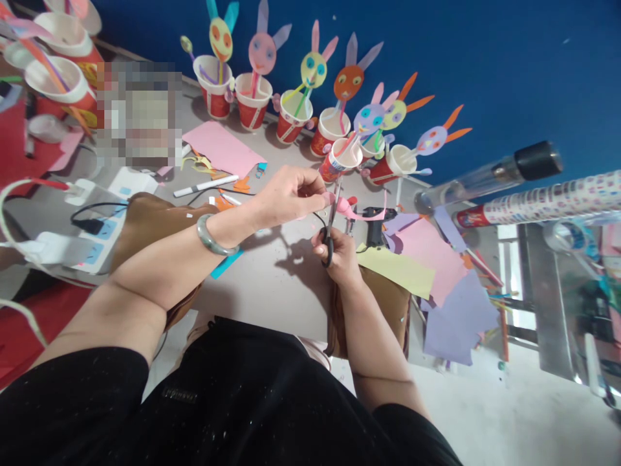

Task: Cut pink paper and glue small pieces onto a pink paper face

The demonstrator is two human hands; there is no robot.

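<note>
Above the table, my right hand (342, 252) is wrapped round the handles of a pair of scissors (332, 223), blades pointing away from me. My left hand (295, 194) pinches a piece of pink paper (330, 198) right beside the blades. More pink paper (361, 212) curls out to the right of the scissors; whether it joins the pinched piece, I cannot tell. Behind my hands stands a red and white paper cup (339, 158) with a lilac paper rabbit head (369, 120) rising from it. A black glue gun (375, 226) lies right of the scissors.
Several cups with paper rabbit heads (313, 69) line the blue wall. Pink paper (223, 150) and a white marker (206, 186) lie to the left, near a white power strip (99, 236) with cables. Yellow (402, 268) and purple sheets (458, 317) overlap at right.
</note>
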